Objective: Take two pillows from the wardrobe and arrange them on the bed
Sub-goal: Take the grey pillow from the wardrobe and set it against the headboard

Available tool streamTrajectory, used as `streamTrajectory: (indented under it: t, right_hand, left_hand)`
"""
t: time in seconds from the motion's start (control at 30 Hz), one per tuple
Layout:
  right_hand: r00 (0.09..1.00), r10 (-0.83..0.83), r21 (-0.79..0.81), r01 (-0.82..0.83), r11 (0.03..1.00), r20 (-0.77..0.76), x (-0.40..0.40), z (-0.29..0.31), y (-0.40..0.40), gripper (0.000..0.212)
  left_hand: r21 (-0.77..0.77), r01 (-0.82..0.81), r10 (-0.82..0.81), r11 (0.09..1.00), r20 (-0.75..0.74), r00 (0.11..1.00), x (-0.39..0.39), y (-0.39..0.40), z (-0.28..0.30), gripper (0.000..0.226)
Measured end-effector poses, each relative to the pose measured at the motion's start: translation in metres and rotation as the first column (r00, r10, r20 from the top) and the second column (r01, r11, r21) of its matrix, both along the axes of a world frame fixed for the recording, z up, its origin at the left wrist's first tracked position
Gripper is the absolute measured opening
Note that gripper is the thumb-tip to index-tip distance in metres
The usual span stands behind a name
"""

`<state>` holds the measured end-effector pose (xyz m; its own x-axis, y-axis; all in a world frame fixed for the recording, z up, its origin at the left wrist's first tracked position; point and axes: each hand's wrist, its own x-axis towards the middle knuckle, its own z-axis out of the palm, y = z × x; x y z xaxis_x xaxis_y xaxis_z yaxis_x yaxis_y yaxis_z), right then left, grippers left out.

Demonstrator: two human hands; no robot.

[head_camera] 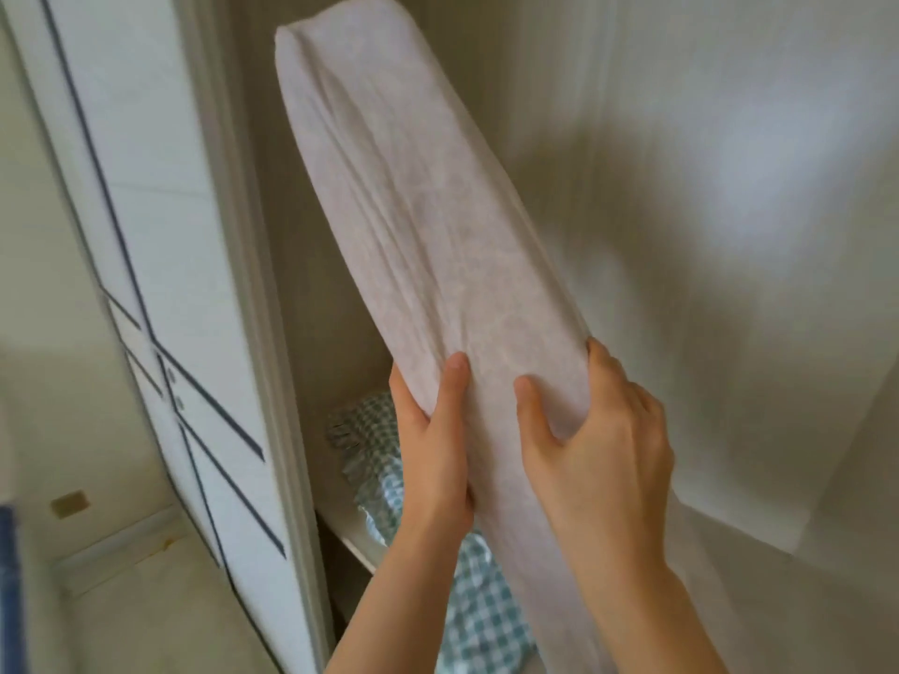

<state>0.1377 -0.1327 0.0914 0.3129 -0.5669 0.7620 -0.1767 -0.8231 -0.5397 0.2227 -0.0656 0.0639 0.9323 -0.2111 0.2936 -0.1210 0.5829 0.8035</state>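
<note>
A long pale pinkish-white pillow point(413, 211) stands tilted in front of the open wardrobe point(301, 284), its top leaning left. My left hand point(433, 445) grips its lower left edge, thumb on the front face. My right hand point(598, 445) grips the lower right edge, fingers wrapped around the side. A second pillow point(476, 605) in a green-and-white check cover with a frill lies on the wardrobe shelf, partly hidden behind my arms and the held pillow.
The wardrobe's white door point(146, 235) with dark diagonal lines stands at the left. Another open white door panel point(729, 235) fills the right. A pale tiled floor point(146, 600) and a blue strip of something point(9, 591) show at the lower left.
</note>
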Motion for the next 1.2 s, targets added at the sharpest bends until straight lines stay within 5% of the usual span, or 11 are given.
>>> streamTrajectory:
  t: [0.37,0.73,0.87,1.0,1.2]
  right_hand:
    - [0.951,0.3,-0.004,-0.3,0.954,0.074,-0.106,0.01,0.071,0.067]
    - [0.69,0.696,-0.008,-0.709,0.705,0.197,-0.146,-0.001,0.164,0.061]
    - [0.55,0.832,0.068,-0.835,0.546,0.071,-0.131,-0.011,0.199,0.067]
    - [0.386,0.908,0.151,-0.9,0.41,-0.163,-0.107,-0.025,0.237,0.118]
    - [0.341,0.813,0.207,-0.854,0.478,-0.472,-0.059,-0.047,0.298,0.148]
  left_hand:
    - [0.014,-0.263,0.261,0.965,0.083,0.962,-0.119,0.093,0.015,0.071]
    - [-0.071,-0.59,0.595,0.804,0.124,0.794,-0.198,0.233,0.004,0.049]
    - [-0.032,-0.688,0.684,0.725,0.157,0.713,-0.208,0.275,-0.008,0.054]
    - [0.069,-0.719,0.702,0.691,0.175,0.691,-0.204,0.303,-0.021,0.046]
    - [0.204,-0.664,0.677,0.719,0.011,0.736,-0.178,0.348,-0.036,0.049]
